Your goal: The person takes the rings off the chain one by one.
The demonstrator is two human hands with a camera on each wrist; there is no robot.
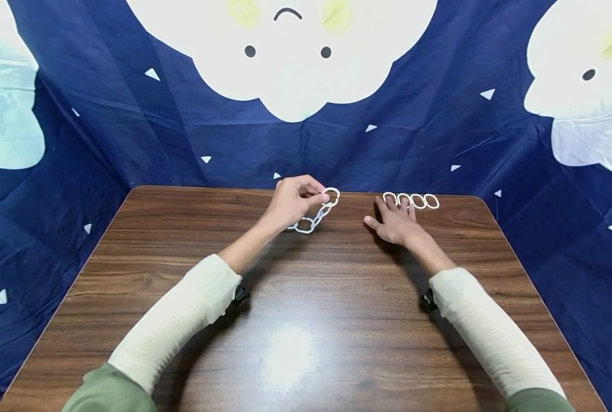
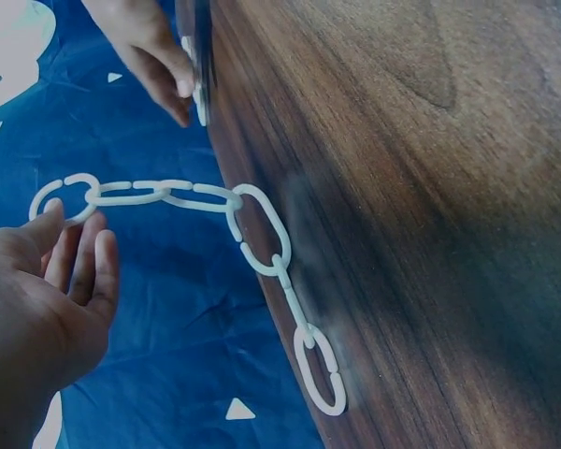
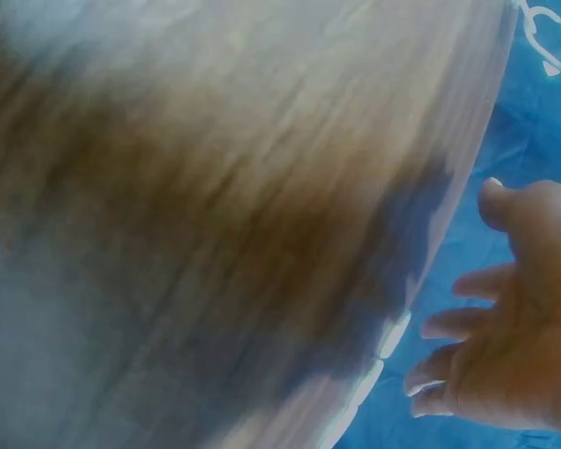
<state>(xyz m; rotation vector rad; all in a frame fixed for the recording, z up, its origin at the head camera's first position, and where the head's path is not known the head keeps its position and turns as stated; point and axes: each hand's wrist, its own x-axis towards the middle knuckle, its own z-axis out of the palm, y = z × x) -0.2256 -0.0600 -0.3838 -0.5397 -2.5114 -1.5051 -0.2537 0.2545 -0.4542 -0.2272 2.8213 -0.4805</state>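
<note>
The left hand (image 1: 296,199) pinches the end link (image 1: 338,197) of a white link chain (image 2: 236,198) between thumb and fingers; the chain sags from there back past the wrist, over the bench (image 1: 336,286) near its far edge. Well apart from the chain, the right hand (image 1: 397,225) is spread, fingers extended at the left end of four white oval links (image 1: 425,201); contact there cannot be told

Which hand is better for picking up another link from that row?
Probably the right hand: in the head view its spread fingers overlap the row of white chain links, and it holds nothing. The left hand is pinching one end of the white chain.
</note>
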